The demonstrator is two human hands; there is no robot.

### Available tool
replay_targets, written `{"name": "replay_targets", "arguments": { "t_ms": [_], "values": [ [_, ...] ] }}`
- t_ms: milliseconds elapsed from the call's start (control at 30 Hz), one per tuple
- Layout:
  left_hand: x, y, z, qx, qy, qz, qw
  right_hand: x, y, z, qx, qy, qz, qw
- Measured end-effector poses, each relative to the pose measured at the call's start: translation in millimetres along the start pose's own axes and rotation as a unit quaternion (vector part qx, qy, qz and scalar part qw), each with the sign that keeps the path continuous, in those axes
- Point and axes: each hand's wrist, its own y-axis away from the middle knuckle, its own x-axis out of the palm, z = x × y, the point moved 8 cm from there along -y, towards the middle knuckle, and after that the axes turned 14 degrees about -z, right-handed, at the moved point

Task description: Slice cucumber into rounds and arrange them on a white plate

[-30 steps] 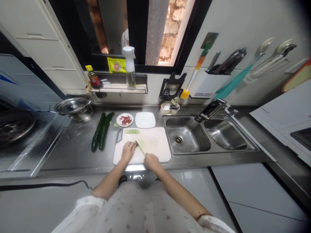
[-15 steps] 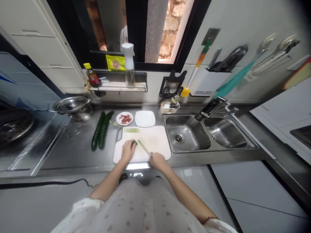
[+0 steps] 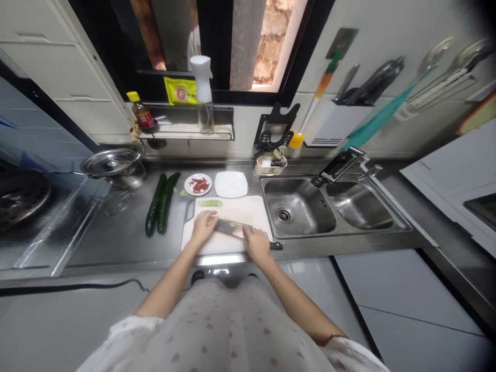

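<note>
A kitchen knife (image 3: 225, 227) is over the white cutting board (image 3: 251, 209), its broad blade turned face up. One cucumber slice (image 3: 232, 224) sticks to the blade. My right hand (image 3: 256, 244) grips the knife where blade meets handle, and the black handle end pokes out to the right. At the blade's left end, my left hand (image 3: 203, 228) is closed with curled fingers; what is in them is hidden. Behind the hands, a row of overlapping cucumber slices (image 3: 210, 203) lies along the board's far edge.
Two whole cucumbers (image 3: 165, 204) lie left of the board. Beyond it stand a plate of chopped red bits (image 3: 198, 184) and a white square plate (image 3: 231, 184). A double sink (image 3: 298, 204) is to the right, a lidded steel pot (image 3: 116, 168) to the far left.
The knife has turned from edge-down to flat, now showing its blade face with a slice on it. My right hand has shifted right and up along it; the cucumber piece by my left hand no longer shows.
</note>
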Motion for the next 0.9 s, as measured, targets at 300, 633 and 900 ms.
{"name": "replay_targets", "arguments": {
  "t_ms": [300,633,900],
  "values": [
    [28.2,-2,-48,0.068,-0.001,0.160,0.985,-8,1,7,-0.032,-0.008,-0.008,0.999],
    [45.7,-7,-42,0.007,0.076,0.162,0.984,4,10,-5,-0.013,-0.003,0.006,1.000],
    [46.9,-39,27,-0.162,-0.010,0.041,0.986,11,21,-29,0.041,0.014,0.025,0.999]
  ]
}}
